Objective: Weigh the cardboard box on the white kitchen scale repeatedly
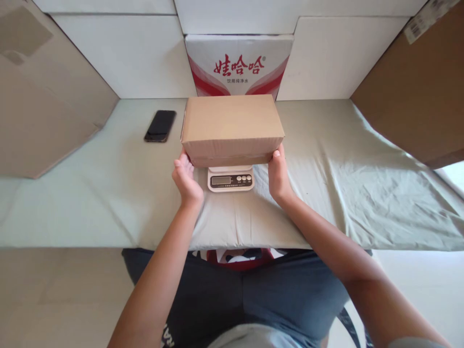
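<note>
Bright, even, diffuse light. Soft shadow under the closed brown cardboard box (pixel 232 126) onto the pale green table cloth (pixel 344 159). Far-right corner slightly blown out. Wide-angle bending at edges; centre sharp, near bottom edge soft.

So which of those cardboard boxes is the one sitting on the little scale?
The small closed brown box between both hands, left hand and right hand, over the white scale. The red-printed carton stands behind it.

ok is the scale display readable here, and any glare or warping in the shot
Head view: the scale is in focus but its display is too small to read; no strong glare, light soft and even; the cardboard box throws a faint shadow on the scale; the table edge bows from wide-angle distortion.
</note>
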`<action>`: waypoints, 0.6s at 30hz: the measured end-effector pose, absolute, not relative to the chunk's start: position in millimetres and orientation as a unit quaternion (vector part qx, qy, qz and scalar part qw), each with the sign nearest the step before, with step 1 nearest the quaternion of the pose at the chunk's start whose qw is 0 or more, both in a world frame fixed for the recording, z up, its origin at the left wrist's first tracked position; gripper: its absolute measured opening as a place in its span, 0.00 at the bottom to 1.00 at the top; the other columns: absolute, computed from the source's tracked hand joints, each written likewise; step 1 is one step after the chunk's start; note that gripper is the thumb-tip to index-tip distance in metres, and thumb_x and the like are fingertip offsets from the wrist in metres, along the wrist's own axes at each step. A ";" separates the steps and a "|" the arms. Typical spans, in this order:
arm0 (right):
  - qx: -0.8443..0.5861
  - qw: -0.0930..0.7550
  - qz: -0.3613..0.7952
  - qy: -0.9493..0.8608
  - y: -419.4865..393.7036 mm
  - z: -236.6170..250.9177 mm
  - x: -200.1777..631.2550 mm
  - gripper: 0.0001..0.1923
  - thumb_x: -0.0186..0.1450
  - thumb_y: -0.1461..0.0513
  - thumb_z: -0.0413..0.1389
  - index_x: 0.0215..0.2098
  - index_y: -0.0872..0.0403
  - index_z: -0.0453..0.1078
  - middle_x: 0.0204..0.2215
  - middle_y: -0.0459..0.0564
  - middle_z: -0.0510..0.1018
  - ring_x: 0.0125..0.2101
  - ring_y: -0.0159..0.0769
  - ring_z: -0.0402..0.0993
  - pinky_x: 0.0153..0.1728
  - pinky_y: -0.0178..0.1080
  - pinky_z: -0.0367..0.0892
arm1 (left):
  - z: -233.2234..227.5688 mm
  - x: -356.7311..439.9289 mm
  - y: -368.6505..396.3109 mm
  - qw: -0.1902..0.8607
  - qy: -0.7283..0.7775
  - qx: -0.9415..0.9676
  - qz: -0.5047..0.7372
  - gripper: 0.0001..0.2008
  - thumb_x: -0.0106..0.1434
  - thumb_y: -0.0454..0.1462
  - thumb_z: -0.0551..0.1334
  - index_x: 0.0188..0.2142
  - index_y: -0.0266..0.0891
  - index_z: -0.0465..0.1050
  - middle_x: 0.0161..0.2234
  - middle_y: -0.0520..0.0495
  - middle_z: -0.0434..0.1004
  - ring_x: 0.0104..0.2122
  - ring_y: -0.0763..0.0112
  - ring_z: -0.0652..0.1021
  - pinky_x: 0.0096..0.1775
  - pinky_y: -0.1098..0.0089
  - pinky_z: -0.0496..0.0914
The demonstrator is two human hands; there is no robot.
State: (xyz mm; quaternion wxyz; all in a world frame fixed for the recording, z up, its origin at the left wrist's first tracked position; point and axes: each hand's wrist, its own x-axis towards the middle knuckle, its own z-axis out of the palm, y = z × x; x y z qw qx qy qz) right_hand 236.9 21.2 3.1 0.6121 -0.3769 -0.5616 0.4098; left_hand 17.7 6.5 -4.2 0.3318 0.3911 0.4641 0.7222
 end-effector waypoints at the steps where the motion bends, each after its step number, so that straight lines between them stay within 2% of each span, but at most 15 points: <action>1: -0.378 0.613 0.408 -0.561 21.2 2.6 237.3 0.29 0.74 0.38 0.45 0.70 0.31 0.63 0.74 0.37 0.67 0.79 0.44 0.53 0.81 0.57 0.50 | -4.0 17.5 6.6 0.326 0.463 0.393 0.724 0.47 0.67 0.70 0.49 0.67 0.40 0.74 0.71 0.32 0.70 0.74 0.47 0.67 0.73 0.50 0.62; 5: -0.401 0.662 0.401 -0.490 27.9 -0.2 245.9 0.32 0.72 0.37 0.47 0.71 0.32 0.58 0.79 0.36 0.57 0.81 0.40 0.45 0.83 0.56 0.44 | -4.6 7.4 12.0 0.291 0.455 0.379 0.751 0.43 0.70 0.68 0.49 0.67 0.44 0.73 0.74 0.40 0.67 0.76 0.52 0.62 0.75 0.54 0.58; 7: -0.413 0.690 0.399 -0.440 36.3 -1.7 254.6 0.34 0.70 0.37 0.48 0.71 0.35 0.59 0.79 0.38 0.55 0.82 0.39 0.44 0.83 0.56 0.42 | -6.5 -2.1 19.1 0.283 0.464 0.357 0.760 0.41 0.70 0.68 0.48 0.67 0.47 0.73 0.74 0.45 0.66 0.77 0.56 0.61 0.76 0.56 0.56; 9: -0.419 0.701 0.401 -0.415 46.5 -4.1 263.6 0.35 0.67 0.36 0.50 0.68 0.37 0.63 0.77 0.41 0.60 0.81 0.41 0.47 0.83 0.56 0.43 | -9.5 -11.0 28.3 0.292 0.479 0.337 0.756 0.42 0.70 0.69 0.45 0.66 0.48 0.73 0.75 0.47 0.66 0.77 0.58 0.61 0.76 0.58 0.56; 13: -0.415 0.688 0.422 -0.420 64.4 -12.1 273.4 0.34 0.63 0.35 0.54 0.59 0.41 0.73 0.68 0.46 0.76 0.75 0.47 0.63 0.81 0.58 0.50 | -17.2 -17.6 45.5 0.337 0.488 0.318 0.740 0.47 0.69 0.70 0.43 0.66 0.42 0.74 0.74 0.38 0.67 0.74 0.55 0.67 0.74 0.57 0.60; 15: -0.409 0.679 0.433 -0.430 70.1 -15.9 274.0 0.34 0.63 0.34 0.54 0.56 0.43 0.75 0.65 0.48 0.79 0.72 0.50 0.69 0.80 0.60 0.53 | -20.7 -16.8 50.8 0.349 0.484 0.337 0.728 0.50 0.67 0.72 0.44 0.67 0.40 0.73 0.73 0.35 0.68 0.74 0.52 0.68 0.73 0.56 0.62; 18: -0.403 0.671 0.455 -0.425 75.2 -19.1 273.1 0.35 0.61 0.33 0.54 0.53 0.45 0.77 0.63 0.50 0.81 0.70 0.53 0.71 0.78 0.63 0.55 | -24.1 -15.8 54.3 0.355 0.476 0.361 0.719 0.53 0.65 0.74 0.43 0.68 0.38 0.72 0.73 0.32 0.68 0.73 0.49 0.68 0.72 0.55 0.64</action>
